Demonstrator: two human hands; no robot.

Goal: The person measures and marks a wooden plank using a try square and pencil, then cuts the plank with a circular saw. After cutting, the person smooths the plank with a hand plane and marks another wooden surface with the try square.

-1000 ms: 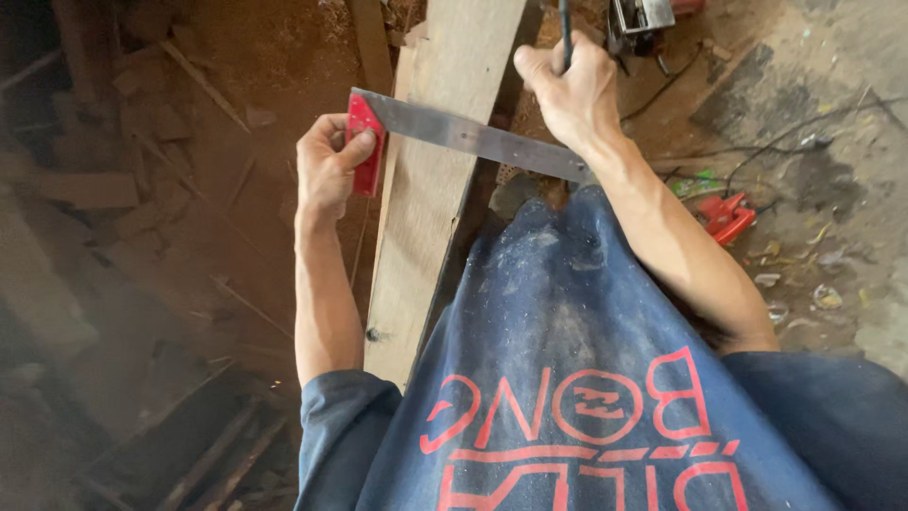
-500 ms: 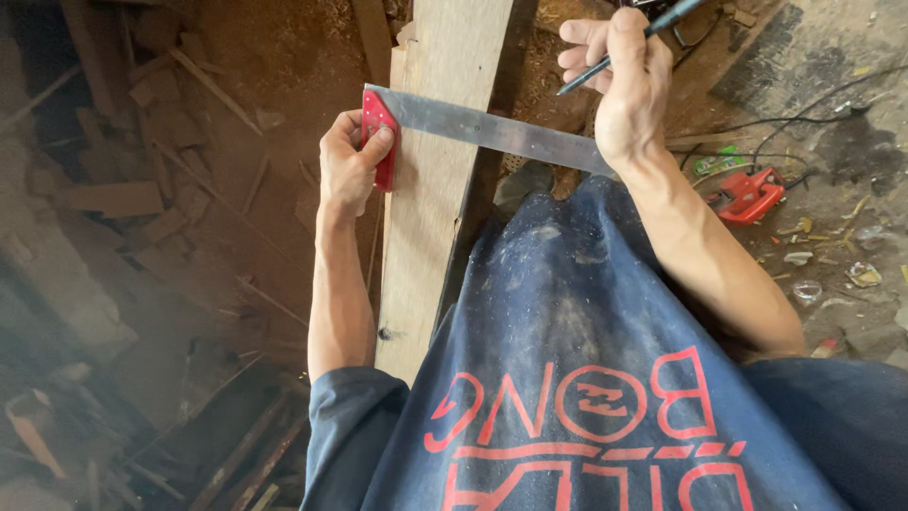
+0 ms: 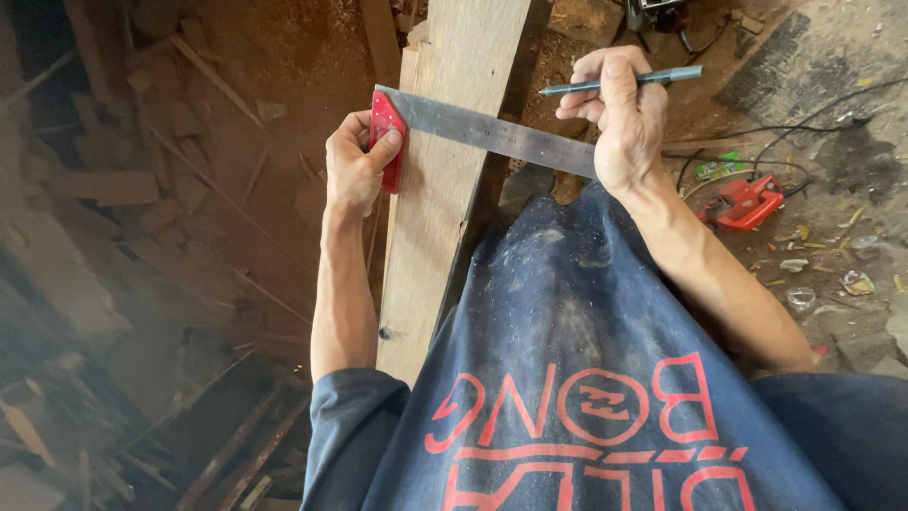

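Head view: left hand [image 3: 355, 170] grips red stock of try square [image 3: 389, 151] at plank [image 3: 445, 189] left edge, steel blade across; right hand [image 3: 619, 118] pinches pencil [image 3: 624, 80], covering blade end; red tool [image 3: 742, 202] right, partly hidden

Red power tool [image 3: 742, 202] on the dirt floor [image 3: 274, 57], black cables [image 3: 804, 128] trailing just beyond it. Small litter scraps [image 3: 821, 274] strewn near the tool. Far across the floor from the tool, heaped wood offcuts [image 3: 104, 185] and thin sticks [image 3: 213, 80].
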